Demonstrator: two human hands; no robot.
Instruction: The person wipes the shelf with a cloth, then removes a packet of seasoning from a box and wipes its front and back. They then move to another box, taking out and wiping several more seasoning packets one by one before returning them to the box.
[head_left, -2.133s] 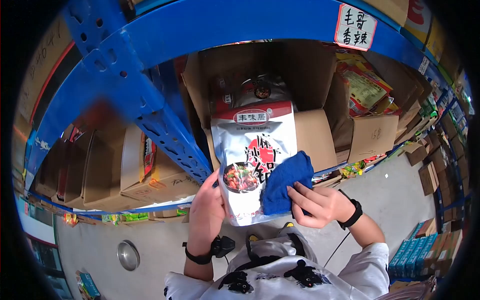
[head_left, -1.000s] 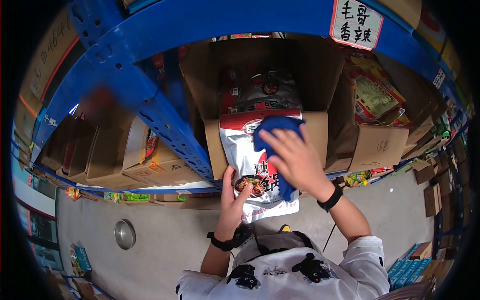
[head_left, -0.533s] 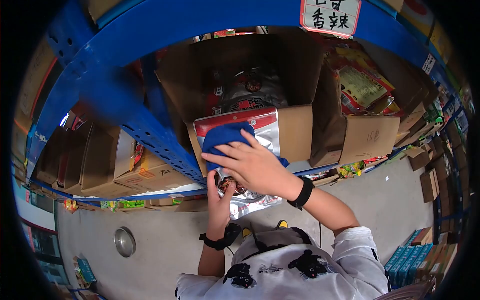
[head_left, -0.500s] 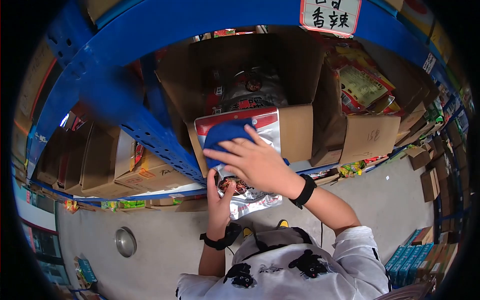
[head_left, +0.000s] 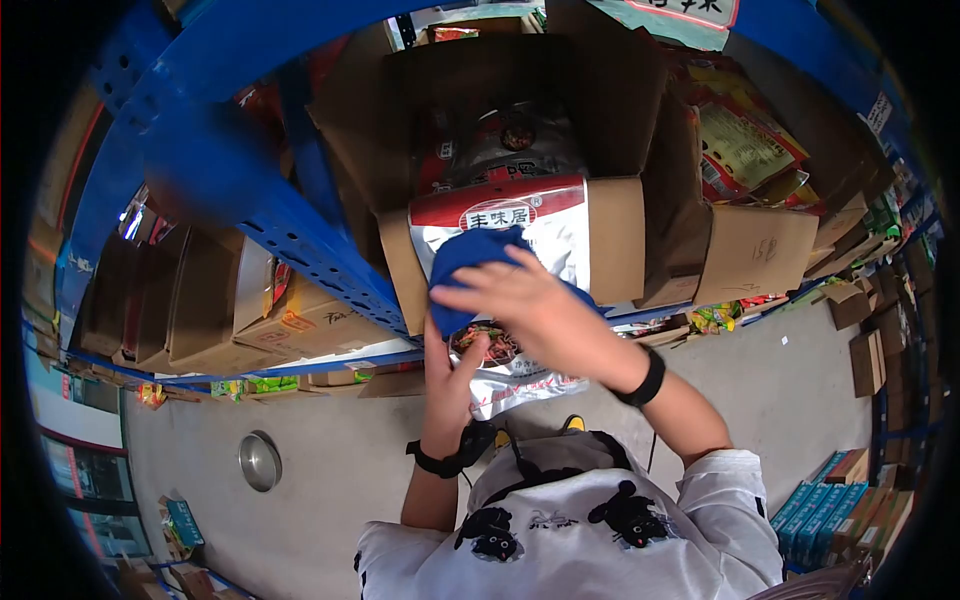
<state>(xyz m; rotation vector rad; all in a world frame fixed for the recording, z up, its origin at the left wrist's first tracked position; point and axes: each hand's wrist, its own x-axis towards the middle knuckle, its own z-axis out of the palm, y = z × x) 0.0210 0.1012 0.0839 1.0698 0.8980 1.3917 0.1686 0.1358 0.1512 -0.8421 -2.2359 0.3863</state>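
My left hand [head_left: 450,385] grips the lower left edge of a silver and red food pouch [head_left: 560,235], thumb on its printed front. The pouch is tilted up in front of an open cardboard box [head_left: 615,240]. Over the middle of the pouch lies a blue cloth [head_left: 465,265], pressed against the front by my right hand [head_left: 525,305]. The right fingers are slightly blurred and bent over the cloth. More silver pouches [head_left: 515,140] lie inside the box behind. Part of the pouch's front is hidden by the cloth and hand.
Blue metal shelving [head_left: 320,270] frames the box, with an upright to its left. On the right stands another carton [head_left: 755,255] with red and yellow packets [head_left: 745,150]. A metal bowl [head_left: 260,462] is on the floor, and teal boxes [head_left: 825,515] are stacked at lower right.
The cloth and right hand have moved down the pouch, uncovering more of its red top and lettering. The left hand keeps its hold. The whole view has shifted slightly.
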